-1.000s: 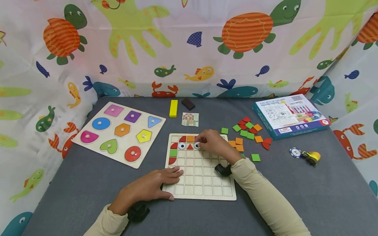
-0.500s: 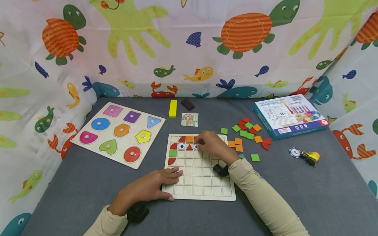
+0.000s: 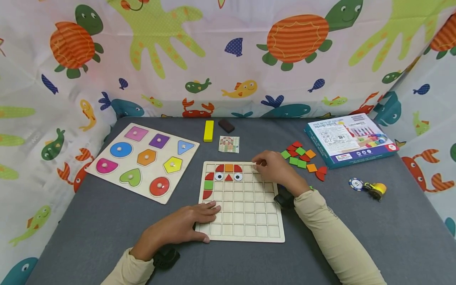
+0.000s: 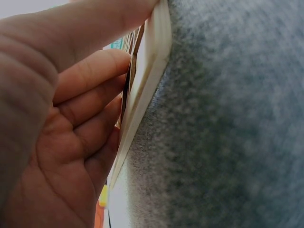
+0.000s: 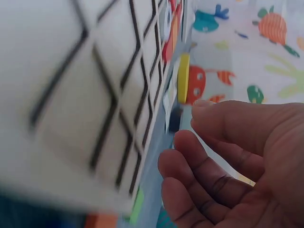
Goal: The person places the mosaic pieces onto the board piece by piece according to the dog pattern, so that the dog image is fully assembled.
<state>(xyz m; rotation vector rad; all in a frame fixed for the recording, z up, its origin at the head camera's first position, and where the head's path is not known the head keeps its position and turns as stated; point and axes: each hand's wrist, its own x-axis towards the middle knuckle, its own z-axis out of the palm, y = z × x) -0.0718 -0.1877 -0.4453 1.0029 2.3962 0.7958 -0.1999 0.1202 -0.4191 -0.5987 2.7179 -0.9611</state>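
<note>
A square wooden grid board (image 3: 246,217) lies on the grey cloth. Red quarter-round tiles, an orange tile (image 3: 229,168), a green tile (image 3: 208,185), a small red triangle and two eye tiles (image 3: 238,177) fill cells at its upper left. My left hand (image 3: 189,221) rests on the board's left side, fingers extended over the grid and thumb at the front corner; the left wrist view shows the thumb along the board edge (image 4: 142,85). My right hand (image 3: 276,168) hovers by the upper right corner. In the right wrist view its fingers (image 5: 180,164) are loosely bent, with nothing between them.
Loose red, green and orange tiles (image 3: 302,164) lie right of the board, partly hidden by my right hand. Behind are a pattern card (image 3: 229,144), yellow block (image 3: 208,131) and dark block (image 3: 226,126). A shape puzzle (image 3: 117,169), box (image 3: 350,138), chip (image 3: 355,184) and toy (image 3: 375,190) flank them.
My right hand has left the right eye tile and moved right to the board's upper right corner, uncovering that tile and the red one above. My left hand stays in place.
</note>
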